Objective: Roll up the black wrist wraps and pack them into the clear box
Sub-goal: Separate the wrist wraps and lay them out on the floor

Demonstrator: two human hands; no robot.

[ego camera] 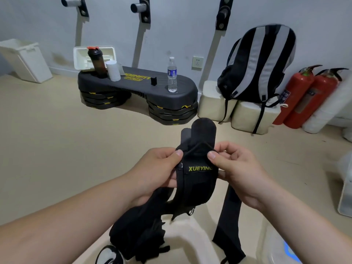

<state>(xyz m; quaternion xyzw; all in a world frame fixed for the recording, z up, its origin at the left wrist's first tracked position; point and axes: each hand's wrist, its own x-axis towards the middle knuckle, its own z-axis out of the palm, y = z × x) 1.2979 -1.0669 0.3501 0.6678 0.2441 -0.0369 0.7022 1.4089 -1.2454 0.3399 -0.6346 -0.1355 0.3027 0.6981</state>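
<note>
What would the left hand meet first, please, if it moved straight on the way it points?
The left hand pinches the black wrist wrap; going on across it, it would likely meet the thumb of the right hand, though depth is unclear.

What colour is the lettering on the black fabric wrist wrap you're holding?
Yellow lettering on the black fabric wrist wrap, clearest in the head view.

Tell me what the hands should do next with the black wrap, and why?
Probably start rolling: turn the pinched top end of the black fabric wrist wrap with yellow lettering over on itself. The left hand and right hand both pinch it near the top, while a long black strap hangs loose and unrolled below, so nothing looks ready to pack yet.
</note>
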